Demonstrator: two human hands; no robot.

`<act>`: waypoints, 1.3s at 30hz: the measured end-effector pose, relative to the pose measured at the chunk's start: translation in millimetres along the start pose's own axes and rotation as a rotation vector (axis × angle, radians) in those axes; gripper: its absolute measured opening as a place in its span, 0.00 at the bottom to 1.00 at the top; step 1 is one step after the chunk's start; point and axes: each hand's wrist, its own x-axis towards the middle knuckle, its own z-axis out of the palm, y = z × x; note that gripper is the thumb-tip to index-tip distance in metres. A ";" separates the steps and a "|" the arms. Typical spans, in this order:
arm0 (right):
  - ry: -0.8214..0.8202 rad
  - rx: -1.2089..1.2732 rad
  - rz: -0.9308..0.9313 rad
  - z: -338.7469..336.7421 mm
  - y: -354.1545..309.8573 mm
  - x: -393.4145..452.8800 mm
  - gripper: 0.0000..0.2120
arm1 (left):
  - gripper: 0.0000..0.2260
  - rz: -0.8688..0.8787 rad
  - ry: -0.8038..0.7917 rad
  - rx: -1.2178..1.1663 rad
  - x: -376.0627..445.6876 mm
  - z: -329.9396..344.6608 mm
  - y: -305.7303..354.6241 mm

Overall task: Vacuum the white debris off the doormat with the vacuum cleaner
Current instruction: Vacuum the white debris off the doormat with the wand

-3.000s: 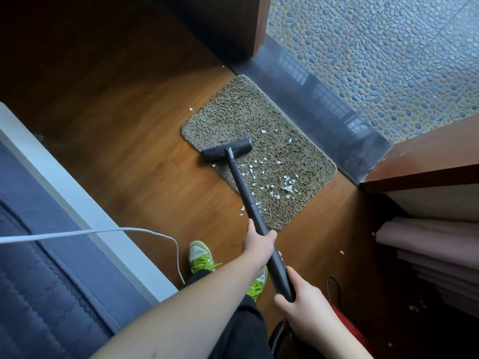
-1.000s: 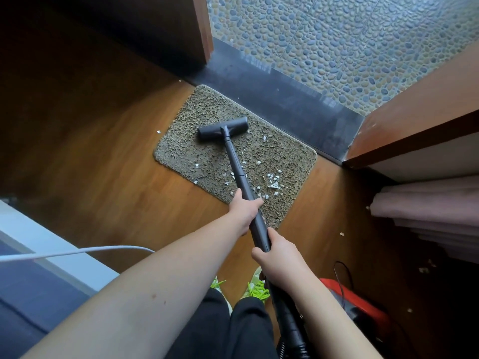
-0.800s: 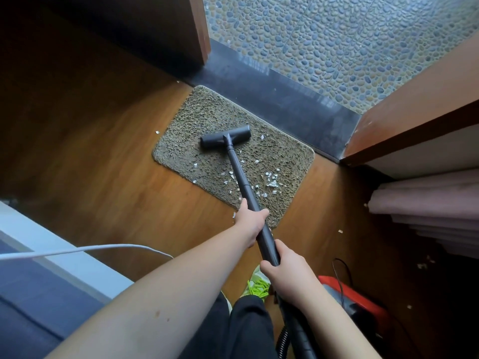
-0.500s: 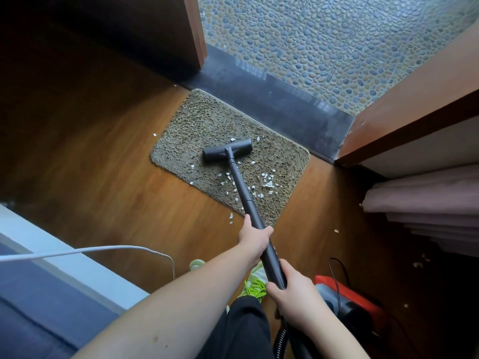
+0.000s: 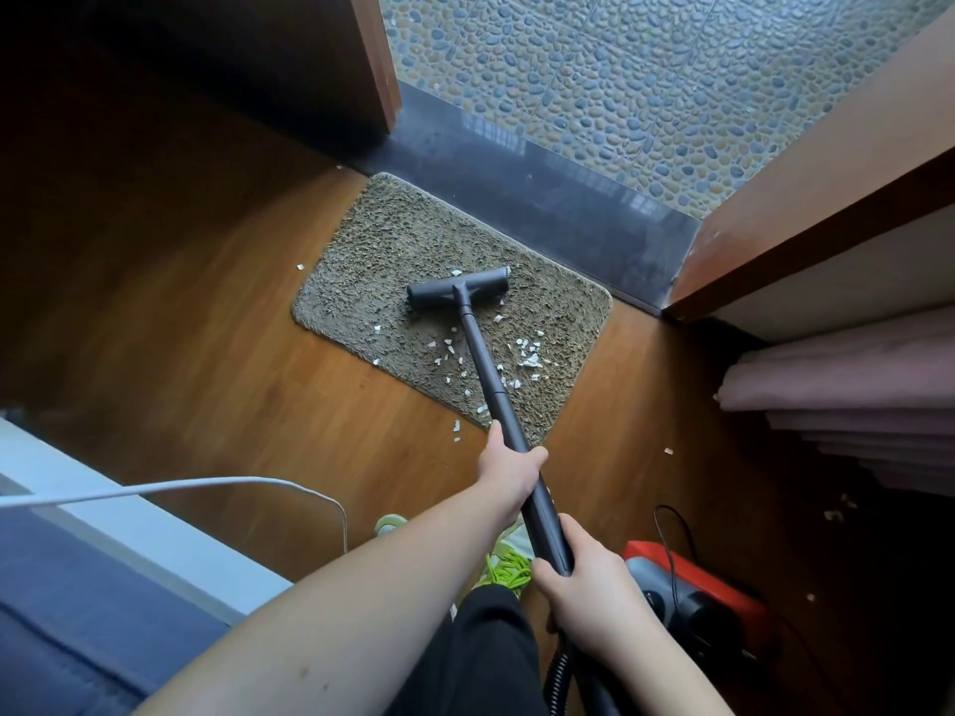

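Both hands grip the vacuum wand (image 5: pixel 483 356): the left hand (image 5: pixel 509 470) is wrapped around it mid-frame, the right hand (image 5: pixel 586 586) lower down. The nozzle (image 5: pixel 457 294) rests mid-doormat (image 5: pixel 362 261), and the white debris (image 5: pixel 527 354) lies just below it. Best drawn toward the bottom of the frame in slow, overlapping, flat strokes, covering the mat's lower edge.

Two bare forearms are seen rising from the bottom of the frame, with no sleeves, watch or rings on view. The left hand (image 5: pixel 509 470) and the right hand (image 5: pixel 589 594) are uncovered, without gloves. Black trousers (image 5: pixel 486 658) are worn, seen at the bottom centre. Just above them a pale shoe (image 5: pixel 509 560) with bright green laces is seen, and the pale green toe of a second shoe (image 5: pixel 388 524) to its left.
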 end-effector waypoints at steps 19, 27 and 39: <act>0.004 0.037 -0.001 -24.1 -67.7 48.0 0.03 | 0.42 0.049 0.047 0.043 39.0 -21.2 69.9; -0.005 0.026 -0.001 -22.6 -69.1 45.8 0.05 | 0.46 0.041 0.030 0.002 43.2 -21.1 65.4; 0.002 -0.041 0.015 -12.1 -19.8 9.2 0.06 | 0.42 -0.008 -0.016 0.004 -1.2 -3.5 22.6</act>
